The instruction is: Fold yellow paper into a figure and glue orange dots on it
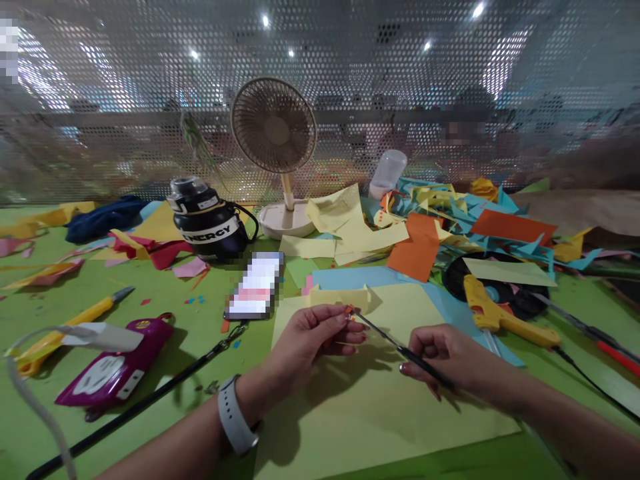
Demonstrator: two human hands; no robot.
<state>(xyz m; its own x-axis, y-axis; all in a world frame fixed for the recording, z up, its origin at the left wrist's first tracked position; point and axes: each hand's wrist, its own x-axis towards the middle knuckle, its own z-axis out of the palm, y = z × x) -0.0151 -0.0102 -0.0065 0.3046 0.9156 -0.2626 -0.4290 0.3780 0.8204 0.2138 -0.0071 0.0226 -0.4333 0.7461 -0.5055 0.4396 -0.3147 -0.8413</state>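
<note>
Small orange piece [349, 310], apparently paper, held at the fingertips of the left hand [316, 339] above a large pale yellow sheet [400, 427]. The left thumb and forefinger are closed in a pinch on it; the remaining fingers are partly spread and loosely bent. The right hand [445, 355] is curled around the dark handle of a slender tool [404, 351], whose thin metal end reaches to the orange piece; whether the tip grips it or merely meets it cannot be told at this size. Judged by appearance, the piece is very light, thin and easily creased or dropped; a gentle pinch at its margin suits it best, as firm pressure would probably crush it. The tool looks light and rigid, best held along the handle, clear of the narrow end. Beyond the hands, a folded yellow strip [343, 297] rests on the sheet. Farther out, a phone [256, 285] lies to the left and a yellow glue gun [515, 325] to the right, on a green table [200, 333] littered with paper scraps [420, 243]; a fan [274, 127] stands behind.
</note>
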